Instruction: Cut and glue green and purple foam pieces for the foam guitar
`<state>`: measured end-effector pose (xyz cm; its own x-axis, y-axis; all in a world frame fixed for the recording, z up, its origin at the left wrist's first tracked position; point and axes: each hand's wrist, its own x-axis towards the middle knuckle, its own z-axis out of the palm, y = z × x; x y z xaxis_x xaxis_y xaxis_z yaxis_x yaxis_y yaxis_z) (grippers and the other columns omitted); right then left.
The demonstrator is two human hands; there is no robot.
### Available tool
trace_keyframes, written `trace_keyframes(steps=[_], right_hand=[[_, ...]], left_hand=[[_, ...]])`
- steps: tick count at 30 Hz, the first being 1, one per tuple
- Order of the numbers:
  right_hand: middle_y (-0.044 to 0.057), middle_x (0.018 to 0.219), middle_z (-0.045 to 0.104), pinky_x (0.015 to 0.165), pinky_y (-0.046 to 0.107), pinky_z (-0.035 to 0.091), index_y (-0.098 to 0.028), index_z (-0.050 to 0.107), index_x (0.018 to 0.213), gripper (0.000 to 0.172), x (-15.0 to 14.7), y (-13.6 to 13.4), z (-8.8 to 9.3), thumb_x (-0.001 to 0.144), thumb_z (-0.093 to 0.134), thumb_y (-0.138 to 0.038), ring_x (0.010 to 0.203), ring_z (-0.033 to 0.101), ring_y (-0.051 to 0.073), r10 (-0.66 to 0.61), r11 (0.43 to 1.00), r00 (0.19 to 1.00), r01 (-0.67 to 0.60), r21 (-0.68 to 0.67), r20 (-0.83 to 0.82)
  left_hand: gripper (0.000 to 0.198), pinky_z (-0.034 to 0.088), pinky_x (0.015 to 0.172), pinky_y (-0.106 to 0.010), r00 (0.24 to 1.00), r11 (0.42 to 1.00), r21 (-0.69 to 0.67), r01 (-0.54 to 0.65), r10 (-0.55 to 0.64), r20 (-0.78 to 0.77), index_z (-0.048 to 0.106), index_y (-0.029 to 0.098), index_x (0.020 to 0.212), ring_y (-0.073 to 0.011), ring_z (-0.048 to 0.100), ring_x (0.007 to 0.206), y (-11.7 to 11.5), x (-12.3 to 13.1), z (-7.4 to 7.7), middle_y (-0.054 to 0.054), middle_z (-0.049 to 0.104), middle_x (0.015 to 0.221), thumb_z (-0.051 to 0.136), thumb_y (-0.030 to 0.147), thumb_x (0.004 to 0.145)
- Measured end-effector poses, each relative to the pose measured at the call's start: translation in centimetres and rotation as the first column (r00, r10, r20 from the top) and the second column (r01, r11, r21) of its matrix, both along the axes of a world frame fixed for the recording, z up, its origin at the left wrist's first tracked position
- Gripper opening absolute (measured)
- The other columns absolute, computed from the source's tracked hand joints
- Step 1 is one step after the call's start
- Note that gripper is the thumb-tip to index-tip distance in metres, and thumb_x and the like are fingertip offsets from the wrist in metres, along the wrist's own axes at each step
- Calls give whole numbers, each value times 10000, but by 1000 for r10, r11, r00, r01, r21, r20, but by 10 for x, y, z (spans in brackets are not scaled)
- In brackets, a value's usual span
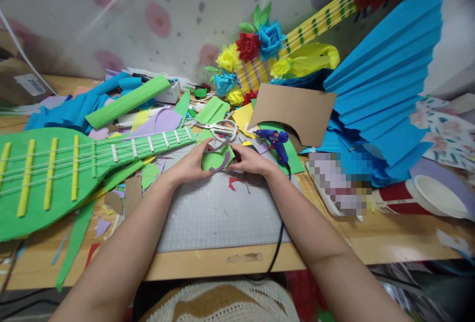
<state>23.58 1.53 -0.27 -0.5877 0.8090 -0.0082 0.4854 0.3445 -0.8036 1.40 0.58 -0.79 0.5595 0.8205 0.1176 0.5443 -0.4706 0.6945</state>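
Between my hands, over the grey cutting mat (218, 228), is a small rounded green paper piece (210, 161). A greyish-purple curved strip (221, 164) runs along part of its edge. My left hand (193, 163) curls around the left side, thumb toward me and fingers at the far edge. At the right edge, my right hand (249, 159) pinches the same piece, its fingertips partly hidden. Just beyond them lie white-handled scissors (223, 130). A blue glue gun (276, 141) rests to the right of my right hand, its black cord trailing over the table edge.
A green paper guitar (48, 178) fills the left side, with paper scraps below it. Behind stand a yellow flowered guitar (256, 72) and a cardboard sheet (293, 112). At right are a pleated blue paper fan (389, 74) and a red-and-white paper cup (401, 196).
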Motion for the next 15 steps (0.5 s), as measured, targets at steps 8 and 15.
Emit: trace_keyframes(steps=[8,15], right_hand=[[89,1278,504,943,392,421,-228,400,1347,805,-1,1,-2,621,742,-288,1102,512,239,-135,989,986,140,47,-95],[54,1009,573,754,307,497,-182,473,1120,522,-11,3,-11,652,686,-271,828,579,145,-292,956,909,268,-118,-297]], left_hand=[[949,398,924,-442,957,935,208,-287,287,29,267,153,1365,-283,501,1044,-8,26,-16,-127,520,1123,751,339,570],[960,432,859,-433,908,905,74,-418,414,65,371,139,1323,-279,541,976,-12,28,-4,-132,558,1069,728,574,546]])
